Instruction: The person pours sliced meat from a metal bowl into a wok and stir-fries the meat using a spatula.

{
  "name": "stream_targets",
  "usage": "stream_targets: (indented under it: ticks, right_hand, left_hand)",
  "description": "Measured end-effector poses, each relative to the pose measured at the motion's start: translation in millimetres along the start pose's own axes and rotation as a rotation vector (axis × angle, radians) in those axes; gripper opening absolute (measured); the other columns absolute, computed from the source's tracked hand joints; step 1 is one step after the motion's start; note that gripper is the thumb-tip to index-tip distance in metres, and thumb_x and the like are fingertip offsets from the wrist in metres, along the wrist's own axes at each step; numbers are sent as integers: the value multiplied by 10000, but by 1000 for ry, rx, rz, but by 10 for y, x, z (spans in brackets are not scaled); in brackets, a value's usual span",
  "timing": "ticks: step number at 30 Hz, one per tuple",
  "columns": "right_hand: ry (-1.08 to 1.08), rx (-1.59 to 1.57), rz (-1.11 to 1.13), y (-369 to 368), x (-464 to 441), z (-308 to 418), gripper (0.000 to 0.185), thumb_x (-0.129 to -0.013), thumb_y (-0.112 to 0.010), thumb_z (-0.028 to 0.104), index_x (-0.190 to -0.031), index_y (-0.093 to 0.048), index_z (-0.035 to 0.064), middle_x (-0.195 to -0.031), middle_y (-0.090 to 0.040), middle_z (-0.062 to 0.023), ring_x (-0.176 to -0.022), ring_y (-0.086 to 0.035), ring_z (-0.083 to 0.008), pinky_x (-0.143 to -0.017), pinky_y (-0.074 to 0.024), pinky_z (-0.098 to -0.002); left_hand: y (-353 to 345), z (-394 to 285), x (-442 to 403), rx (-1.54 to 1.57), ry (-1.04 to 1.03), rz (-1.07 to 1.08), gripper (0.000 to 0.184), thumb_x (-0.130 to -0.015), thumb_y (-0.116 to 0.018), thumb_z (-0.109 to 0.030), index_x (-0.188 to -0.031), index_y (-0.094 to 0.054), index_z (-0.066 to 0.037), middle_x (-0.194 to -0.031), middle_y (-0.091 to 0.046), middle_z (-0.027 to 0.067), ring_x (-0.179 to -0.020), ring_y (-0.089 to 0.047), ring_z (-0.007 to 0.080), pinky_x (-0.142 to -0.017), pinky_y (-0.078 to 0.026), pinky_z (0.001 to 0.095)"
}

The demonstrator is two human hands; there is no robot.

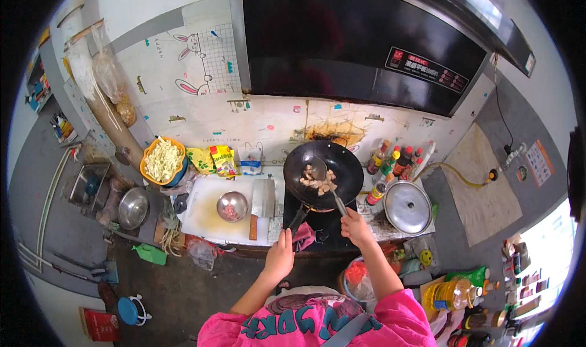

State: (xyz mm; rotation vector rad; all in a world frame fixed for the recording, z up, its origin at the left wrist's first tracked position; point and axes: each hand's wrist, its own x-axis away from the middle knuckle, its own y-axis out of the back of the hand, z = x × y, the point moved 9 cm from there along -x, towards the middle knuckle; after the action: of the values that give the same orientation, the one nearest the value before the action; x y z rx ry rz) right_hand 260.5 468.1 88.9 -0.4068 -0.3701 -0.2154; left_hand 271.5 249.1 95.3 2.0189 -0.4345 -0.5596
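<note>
A black wok [348, 173] sits on the stove, tilted a little, with pieces of browned meat [320, 182] inside. My left hand [280, 255] is closed at the lower end of the wok's black handle [298, 219], beside a dark red cloth [304, 236]. My right hand [356, 227] grips the handle of a metal ladle [339, 203], whose bowl rests among the meat in the wok. Left of the stove, a steel bowl [232, 206] with pink raw meat stands on a white cutting board [201, 209], next to a cleaver [264, 198] with a wooden handle.
Sauce bottles [403, 162] and a round metal lid [408, 207] are right of the wok. A yellow basket of cut vegetables [163, 160] and seasoning bags [224, 160] stand at the back left. The black range hood [342, 47] hangs above. An oil jug [448, 294] is at the lower right.
</note>
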Motion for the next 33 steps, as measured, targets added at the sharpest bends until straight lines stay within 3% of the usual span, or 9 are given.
stream_targets:
  ticks: [6, 12, 18, 21, 25, 33]
  right_hand:
    - [78, 56, 45, -54, 89, 69, 115, -901, -376, 24, -1003, -416, 60, -697, -344, 16, -488, -300, -59, -417, -278, -217]
    - [7, 59, 29, -52, 25, -85, 183, -896, -387, 28, -1073, -424, 59, -708, -363, 23, -486, -324, -53, -411, -286, -214]
    - [66, 123, -94, 208, -15, -87, 458, -887, -429, 39, -1329, -310, 46, -745, -415, -1, -498, -365, -66, -410, -314, -221]
    - [154, 646, -207, 229, 5, 166, 456, -878, -466, 74, -1315, -349, 21, -794, -467, -38, -528, -439, -85, -418, -365, -247]
    - [535, 1348, -267, -45, -15, 456, 523, -810, -498, 55, -1308, -351, -8, -1017, -537, -241, -895, -546, -409, -772, -448, -447]
    - [532, 1453, -249, -147, -242, 145, 516, -794, -508, 38, -1286, -358, -9, -1000, -513, -237, -830, -566, -406, -703, -484, -449]
  left_hand:
    - [11, -13, 13, 0, 2, 5, 693, -729, -611, -89, -1310, -269, 72, -1285, -365, 256, -883, -557, 362, -746, -484, 403]
    - [-7, 8, 3, 2, 6, 5, 689, -734, -605, -89, -1312, -267, 72, -1282, -367, 251, -886, -556, 362, -748, -484, 407]
    - [0, 8, 4, 13, 9, 10, 689, -738, -605, -97, -1312, -265, 74, -1284, -363, 253, -882, -555, 361, -745, -484, 407]
    - [-19, -7, -4, -1, 11, 14, 692, -738, -606, -98, -1313, -263, 74, -1283, -362, 254, -878, -554, 359, -741, -485, 406]
    - [-25, -4, 5, -18, 11, 12, 693, -736, -606, -96, -1312, -262, 77, -1282, -364, 258, -873, -555, 356, -735, -484, 405]
    - [-8, 5, 3, -6, 7, 3, 685, -736, -602, -93, -1310, -271, 77, -1279, -375, 261, -879, -555, 355, -745, -482, 403]
